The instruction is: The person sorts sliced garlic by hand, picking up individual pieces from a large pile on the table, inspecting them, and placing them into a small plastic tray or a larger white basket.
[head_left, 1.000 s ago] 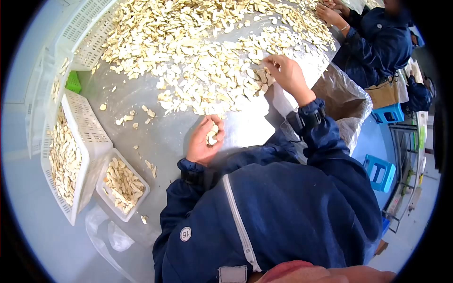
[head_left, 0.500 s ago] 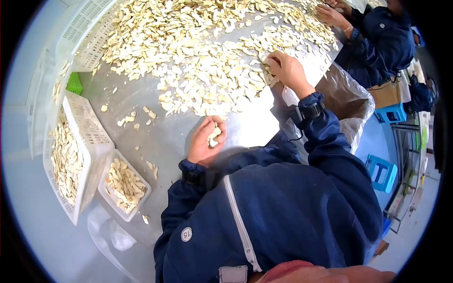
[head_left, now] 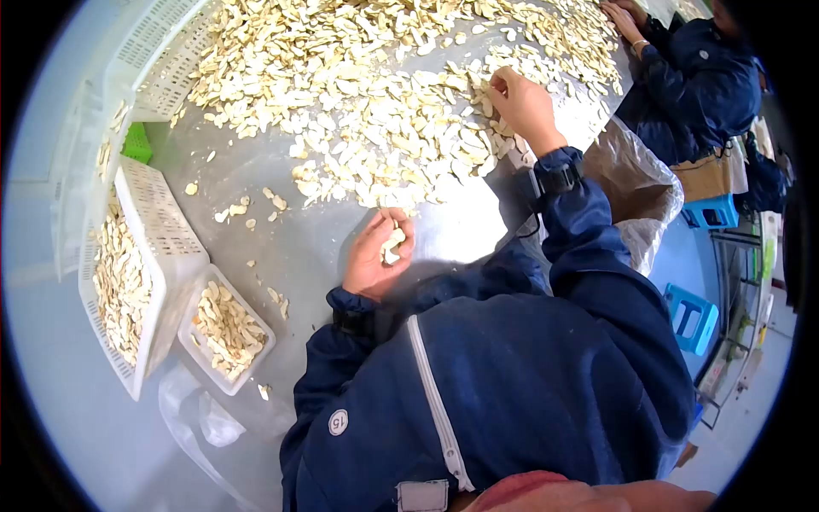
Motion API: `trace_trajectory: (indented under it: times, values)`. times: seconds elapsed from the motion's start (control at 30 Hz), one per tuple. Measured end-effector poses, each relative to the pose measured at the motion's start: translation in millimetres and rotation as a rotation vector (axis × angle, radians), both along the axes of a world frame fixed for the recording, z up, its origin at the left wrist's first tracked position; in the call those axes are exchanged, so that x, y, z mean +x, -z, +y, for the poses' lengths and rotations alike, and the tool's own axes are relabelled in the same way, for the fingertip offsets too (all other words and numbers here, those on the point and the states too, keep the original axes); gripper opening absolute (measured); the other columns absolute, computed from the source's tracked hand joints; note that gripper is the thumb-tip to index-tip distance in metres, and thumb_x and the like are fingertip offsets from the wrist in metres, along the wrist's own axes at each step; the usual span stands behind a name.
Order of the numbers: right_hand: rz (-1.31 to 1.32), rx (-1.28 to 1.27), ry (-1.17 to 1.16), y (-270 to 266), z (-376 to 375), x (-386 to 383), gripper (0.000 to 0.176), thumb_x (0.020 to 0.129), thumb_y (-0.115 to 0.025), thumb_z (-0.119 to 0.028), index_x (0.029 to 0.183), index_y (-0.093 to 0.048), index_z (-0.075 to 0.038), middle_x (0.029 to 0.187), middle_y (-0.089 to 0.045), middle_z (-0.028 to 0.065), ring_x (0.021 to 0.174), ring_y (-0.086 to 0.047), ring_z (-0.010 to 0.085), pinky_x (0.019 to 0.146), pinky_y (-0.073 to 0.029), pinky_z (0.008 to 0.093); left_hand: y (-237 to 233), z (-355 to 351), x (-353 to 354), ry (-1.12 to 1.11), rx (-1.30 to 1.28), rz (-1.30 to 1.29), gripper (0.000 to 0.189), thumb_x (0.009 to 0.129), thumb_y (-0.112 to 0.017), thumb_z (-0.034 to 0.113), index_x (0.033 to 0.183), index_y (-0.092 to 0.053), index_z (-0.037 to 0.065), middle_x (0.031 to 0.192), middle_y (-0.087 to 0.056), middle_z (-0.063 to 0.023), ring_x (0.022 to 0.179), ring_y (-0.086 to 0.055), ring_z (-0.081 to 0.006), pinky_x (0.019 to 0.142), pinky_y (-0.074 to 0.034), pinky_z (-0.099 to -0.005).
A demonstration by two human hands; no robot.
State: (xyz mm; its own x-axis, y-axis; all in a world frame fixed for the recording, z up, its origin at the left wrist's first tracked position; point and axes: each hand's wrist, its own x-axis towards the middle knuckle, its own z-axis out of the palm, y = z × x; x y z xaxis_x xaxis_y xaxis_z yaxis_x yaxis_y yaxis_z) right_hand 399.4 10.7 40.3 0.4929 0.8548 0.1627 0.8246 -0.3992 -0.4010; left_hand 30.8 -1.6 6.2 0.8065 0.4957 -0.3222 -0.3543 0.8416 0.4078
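Pale, flat dried slices [head_left: 375, 145] lie in a broad spread over the metal table [head_left: 281, 171]. My left hand [head_left: 375, 256] is curled at the near edge of the spread, with a few pale slices [head_left: 392, 244] held in its palm and fingers. Farther off to the right, my right hand [head_left: 527, 109] is over the slices. Its thumb and fingers are drawn together in a pinch, and the fingertips are partly hidden, so whatever they hold cannot be made out.
A white perforated basket [head_left: 162, 213] with slices stands at the left, beside a small white tray [head_left: 266, 348] of slices. A clear plastic-lined container [head_left: 648, 171] is at the right. Beyond it, a co-worker's hand [head_left: 625, 21] reaches the spread. Blue stools [head_left: 693, 317] stand on the floor.
My right hand has moved slightly away from me over the slices, still pinched. My left hand stays curled around its slices. The co-worker's hands have shifted to the upper right.
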Motion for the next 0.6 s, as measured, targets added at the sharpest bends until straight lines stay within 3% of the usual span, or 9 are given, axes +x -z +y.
trace_trajectory:
  times: [0.1,0.2,0.23,0.3,0.37,0.47,0.57,0.6]
  values:
    - [0.11,0.124,-0.006,-5,-27,-23,0.027,0.095,-0.071,-0.027,0.114,-0.073,-0.008,0.095,-0.077,0.0118,0.083,-0.074,0.029,0.073,-0.057,0.0398,5,1,1,0.015,0.004,-0.027,0.025,0.111,-0.051,0.026,0.125,-0.055,0.006,0.108,-0.062,-0.0103,0.076,-0.057,-0.0131,0.056,-0.048,-0.0244]
    - [0.466,0.165,-0.198,-25,-51,-85,0.026,0.098,-0.071,-0.024,0.116,-0.074,-0.006,0.096,-0.075,0.0152,0.083,-0.072,0.0246,0.078,-0.057,0.0351,13,4,2,0.035,-0.024,-0.056,0.034,0.113,-0.047,0.031,0.131,-0.055,0.005,0.112,-0.063,-0.0131,0.082,-0.063,-0.0164,0.059,-0.054,-0.0265]
    - [0.662,0.1,-0.302,-43,-56,-110,0.023,0.1,-0.072,-0.018,0.118,-0.073,-0.005,0.099,-0.075,0.0073,0.085,-0.067,0.0156,0.079,-0.055,0.0308,15,4,3,0.042,-0.04,-0.059,0.037,0.113,-0.045,0.033,0.134,-0.054,0.004,0.114,-0.064,-0.0142,0.084,-0.065,-0.0177,0.061,-0.056,-0.0273]
    - [0.688,0.186,-0.562,-41,-67,-131,0.023,0.1,-0.071,-0.017,0.119,-0.072,-0.004,0.1,-0.072,0.0059,0.088,-0.066,0.0156,0.081,-0.055,0.0312,2,1,8,0.004,-0.082,-0.07,0.04,0.114,-0.043,0.035,0.137,-0.053,0.003,0.117,-0.064,-0.0158,0.089,-0.068,-0.0201,0.064,-0.058,-0.0288]
    - [0.625,0.185,-0.611,-38,-69,-136,0.022,0.099,-0.072,-0.017,0.116,-0.072,-0.003,0.097,-0.072,0.0081,0.088,-0.068,0.0174,0.081,-0.055,0.031,-1,-1,8,-0.011,-0.068,-0.047,0.042,0.114,-0.042,0.037,0.137,-0.054,0.004,0.117,-0.065,-0.015,0.091,-0.067,-0.02,0.064,-0.057,-0.0282]
    - [0.712,-0.19,-0.542,-40,-78,-119,0.02,0.095,-0.072,-0.02,0.109,-0.072,-0.007,0.088,-0.071,0.0122,0.082,-0.07,0.0292,0.078,-0.055,0.0365,5,0,4,-0.001,-0.02,-0.015,0.039,0.114,-0.044,0.037,0.133,-0.055,0.005,0.116,-0.064,-0.0127,0.088,-0.064,-0.0176,0.061,-0.052,-0.0253]
    - [0.62,-0.271,-0.665,-31,-95,-100,0.016,0.094,-0.073,-0.019,0.106,-0.073,-0.009,0.084,-0.07,0.0106,0.079,-0.07,0.0261,0.076,-0.054,0.036,14,0,-1,0.012,-0.048,-0.063,0.031,0.112,-0.049,0.027,0.13,-0.054,0.003,0.116,-0.062,-0.0144,0.085,-0.062,-0.0178,0.058,-0.051,-0.0248]
    - [0.589,-0.184,-0.627,-19,-102,-93,0.014,0.093,-0.072,-0.019,0.103,-0.073,-0.009,0.085,-0.071,0.0099,0.078,-0.069,0.0266,0.076,-0.054,0.0357,14,1,-1,0.019,-0.028,-0.066,0.029,0.111,-0.051,0.025,0.129,-0.055,0.003,0.116,-0.062,-0.014,0.085,-0.06,-0.0171,0.057,-0.05,-0.0242]
